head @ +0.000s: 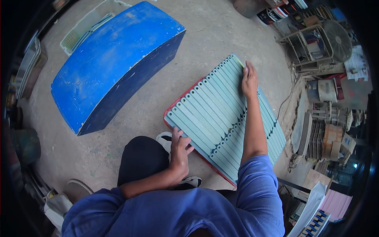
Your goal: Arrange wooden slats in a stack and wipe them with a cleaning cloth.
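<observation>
Several pale green flat strips [204, 118], each with a round hole near its end, lie side by side in rows on a board with a red rim [189, 94]. At the board's near left corner, my left hand [180, 146] has its fingers apart, with the fingertips at the edge of the outermost strip. My right hand [250, 80] is at the opposite side of the rows, fingers extended along the strips' edge. A narrow yellow piece [240, 62] shows beside its fingertips. What lies under the right palm is hidden.
A curved blue block [118, 59] stands on the concrete floor to the left, in front of a pale plastic basket [86, 28] holding flat pieces. At right are a floor fan [337, 40], a metal frame [308, 47], a cardboard box [331, 137] and a cable [285, 100].
</observation>
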Demonstrator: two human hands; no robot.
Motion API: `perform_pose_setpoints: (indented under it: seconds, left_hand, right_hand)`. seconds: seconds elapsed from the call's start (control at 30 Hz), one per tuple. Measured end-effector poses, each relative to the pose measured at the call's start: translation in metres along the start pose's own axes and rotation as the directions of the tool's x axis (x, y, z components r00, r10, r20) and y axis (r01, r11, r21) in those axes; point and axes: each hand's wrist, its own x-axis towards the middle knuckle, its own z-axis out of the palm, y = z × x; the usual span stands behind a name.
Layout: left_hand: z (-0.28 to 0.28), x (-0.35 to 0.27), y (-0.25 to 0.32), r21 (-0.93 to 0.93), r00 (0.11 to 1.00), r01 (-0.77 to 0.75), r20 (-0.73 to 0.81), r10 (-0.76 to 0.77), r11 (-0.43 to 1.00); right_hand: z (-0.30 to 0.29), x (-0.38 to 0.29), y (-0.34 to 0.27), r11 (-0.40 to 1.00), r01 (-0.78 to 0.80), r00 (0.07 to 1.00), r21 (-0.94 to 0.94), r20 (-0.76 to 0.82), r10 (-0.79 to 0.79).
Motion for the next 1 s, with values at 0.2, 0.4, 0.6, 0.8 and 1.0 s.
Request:
perform_pose_setpoints:
  seconds: [0.2,0.4,0.6,0.8,1.0]
  left_hand:
    - [0.000,0.006,-0.002,0.010,0.999,0.032,0.000,-0.032,0.999]
    - [0.002,0.010,-0.005,0.035,1.000,0.015,-0.028,-0.014,0.999]
    - [0.002,0.010,-0.008,0.042,0.998,-0.018,-0.054,0.021,0.999]
    - [-0.001,0.013,-0.019,-0.021,0.994,-0.038,-0.107,0.035,0.999]
    - [0.009,0.006,-0.018,-0.038,0.998,-0.008,-0.055,0.006,0.999]
  right_hand:
    - [0.049,0.031,-0.003,0.982,0.087,0.985,-0.168,0.160,-0.061]
    - [0.049,-0.011,-0.039,0.987,0.136,0.979,-0.087,0.168,-0.120]
    - [0.029,-0.101,-0.121,0.963,0.255,0.912,0.085,0.309,-0.268]
    - [0.008,-0.116,-0.132,0.924,0.191,0.861,0.330,0.395,-0.319]
    - [0.036,-0.075,-0.101,0.991,0.129,0.981,-0.023,0.147,-0.124]
